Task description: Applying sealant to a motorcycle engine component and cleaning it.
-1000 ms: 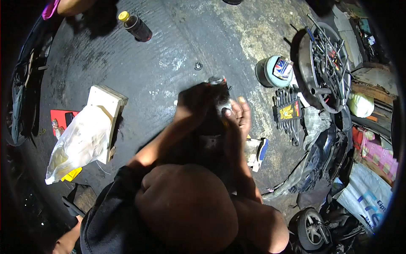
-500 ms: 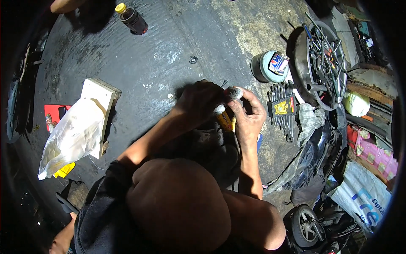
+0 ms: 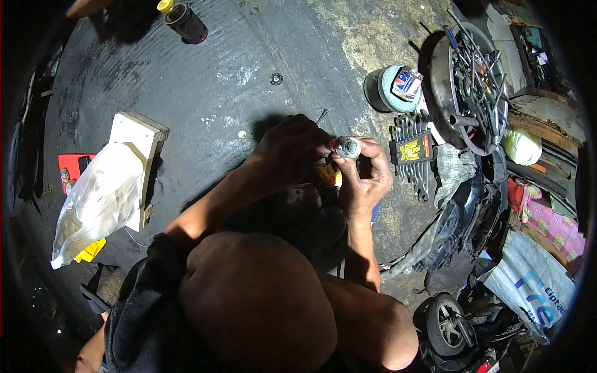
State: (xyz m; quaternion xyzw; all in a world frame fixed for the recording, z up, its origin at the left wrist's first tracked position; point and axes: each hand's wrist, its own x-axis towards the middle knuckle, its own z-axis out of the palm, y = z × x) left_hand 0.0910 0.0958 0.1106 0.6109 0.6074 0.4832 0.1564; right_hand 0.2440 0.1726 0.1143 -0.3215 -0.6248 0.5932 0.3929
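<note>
Since a moment ago, the round gray part [image 3: 349,148] has moved farther from the small dark ring [image 3: 277,79]. On the left, a clear bag [image 3: 102,199] lies over a white board [image 3: 126,129]. The left hand [image 3: 285,149] curls beside the part; I can't tell if it grips. The part sits in the right hand [image 3: 365,177], pinched by thumb and finger. Farther right are wrenches [image 3: 413,152] and a tool bowl [image 3: 443,90].

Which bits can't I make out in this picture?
Head view:
Left hand: shadow obscures its grip.
Pale-ended part in the right hand: fingers hide some of it.
Yellow thing: partly behind the hands.
White board: plastic bag covers part.
Dark piece on the floor: too small to identify.
</note>
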